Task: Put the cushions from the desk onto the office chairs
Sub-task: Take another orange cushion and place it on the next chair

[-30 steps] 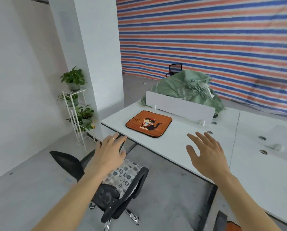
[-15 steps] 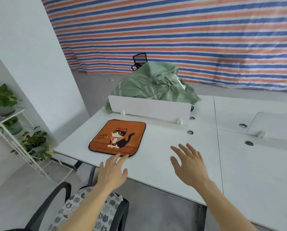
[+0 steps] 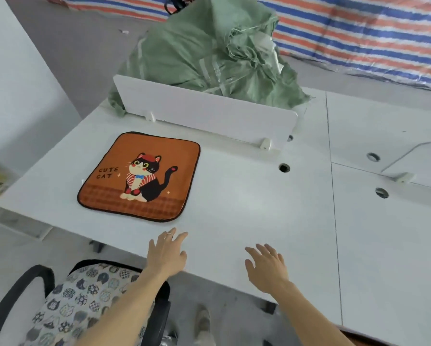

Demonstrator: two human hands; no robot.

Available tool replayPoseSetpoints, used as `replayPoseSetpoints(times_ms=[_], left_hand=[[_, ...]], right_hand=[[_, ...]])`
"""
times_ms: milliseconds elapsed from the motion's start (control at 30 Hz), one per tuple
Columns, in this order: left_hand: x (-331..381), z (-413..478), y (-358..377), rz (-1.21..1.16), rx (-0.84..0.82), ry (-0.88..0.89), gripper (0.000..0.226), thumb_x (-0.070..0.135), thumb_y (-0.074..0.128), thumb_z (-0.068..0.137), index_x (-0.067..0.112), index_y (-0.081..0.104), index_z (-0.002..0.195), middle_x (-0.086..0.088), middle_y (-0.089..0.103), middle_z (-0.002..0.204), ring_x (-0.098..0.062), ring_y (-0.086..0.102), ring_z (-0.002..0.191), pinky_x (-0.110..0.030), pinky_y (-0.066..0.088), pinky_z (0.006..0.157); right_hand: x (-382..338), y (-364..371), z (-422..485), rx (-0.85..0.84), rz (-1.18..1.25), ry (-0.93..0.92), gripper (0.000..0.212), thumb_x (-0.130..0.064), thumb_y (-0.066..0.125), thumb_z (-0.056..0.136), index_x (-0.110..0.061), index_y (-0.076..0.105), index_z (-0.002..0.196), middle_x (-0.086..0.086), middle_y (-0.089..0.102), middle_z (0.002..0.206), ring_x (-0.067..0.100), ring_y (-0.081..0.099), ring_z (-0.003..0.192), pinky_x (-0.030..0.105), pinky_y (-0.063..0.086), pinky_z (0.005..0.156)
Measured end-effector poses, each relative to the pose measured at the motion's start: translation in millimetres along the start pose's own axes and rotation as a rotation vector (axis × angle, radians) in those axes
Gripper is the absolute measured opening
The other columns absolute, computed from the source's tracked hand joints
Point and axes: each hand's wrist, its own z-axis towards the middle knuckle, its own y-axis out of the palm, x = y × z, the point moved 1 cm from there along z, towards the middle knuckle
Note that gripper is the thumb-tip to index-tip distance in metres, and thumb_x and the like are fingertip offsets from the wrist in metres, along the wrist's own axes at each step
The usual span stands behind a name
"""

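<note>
Patterned cushion [image 3: 84, 303] is sitting on the office chair [image 3: 159, 320] at lower left; orange cat cushion [image 3: 139, 177] is lying flat on the white desk [image 3: 259, 208], near its left end. Left hand [image 3: 168, 253] is reaching over the desk's near edge just short of it, fingers straight and spread, holding nothing. Right hand [image 3: 267, 267] is hovering alongside, fingers likewise apart.

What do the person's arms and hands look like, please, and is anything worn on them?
The left arm and right arm are bare to the frame's edge: no sleeves, gloves or watches show. The left hand wears a thin, pale metal ring on one finger. The right hand wears nothing visible.
</note>
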Motion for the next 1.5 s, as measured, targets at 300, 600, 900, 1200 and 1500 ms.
replayPoseSetpoints(times_ms=[300,600,900,1200,1500], left_hand=[[-36.4,109.4,-7.7,0.103,0.145,-0.046,0.077,0.047,0.047,0.097,0.028,0.007,0.16,-0.013,0.008,0.167,-0.037,0.013,0.152,-0.051,0.028,0.118],[-34.8,114.0,20.8,0.036,0.263,-0.113,0.061,0.04,0.05,0.099,0.017,0.036,0.154,-0.019,0.032,0.159,-0.044,0.029,0.144,-0.057,0.043,0.106],[-36.7,121.5,-2.8,0.043,0.291,-0.129,0.04,0.027,0.056,0.098,0.022,0.054,0.138,-0.012,0.054,0.14,-0.034,0.05,0.124,-0.045,0.057,0.064],[-26.8,107.9,-107.2,-0.023,0.523,0.093,0.04,0.023,0.056,0.1,0.021,0.055,0.139,-0.004,0.062,0.137,-0.027,0.059,0.124,-0.043,0.051,0.101],[72.7,35.4,-118.8,-0.175,0.681,0.628,0.046,0.004,0.064,0.091,0.017,0.061,0.135,-0.002,0.07,0.121,-0.021,0.068,0.1,-0.031,0.057,0.077]], right_hand=[[7.1,10.7,105.7,0.121,0.014,0.054,0.057,-0.05,0.024,0.106,-0.043,0.008,0.161,-0.006,-0.006,0.171,0.021,-0.012,0.156,0.052,0.001,0.126],[24.6,60.5,122.7,0.274,-0.019,0.077,0.058,-0.058,0.012,0.104,-0.048,-0.005,0.159,-0.011,-0.01,0.17,0.015,-0.014,0.156,0.05,-0.009,0.123],[25.0,56.4,123.4,0.204,-0.047,0.079,0.059,-0.062,0.0,0.101,-0.048,-0.022,0.155,-0.011,-0.03,0.165,0.014,-0.03,0.151,0.051,-0.017,0.122],[13.6,10.9,117.4,-0.167,0.005,0.089,0.067,-0.065,0.012,0.1,-0.047,-0.025,0.154,-0.012,-0.049,0.153,0.017,-0.039,0.146,0.062,-0.009,0.121],[-10.3,-106.9,89.7,-0.24,1.297,0.289,0.098,-0.098,0.036,0.072,-0.038,0.046,0.149,0.001,0.05,0.152,0.035,0.053,0.133,0.059,0.036,0.112]])
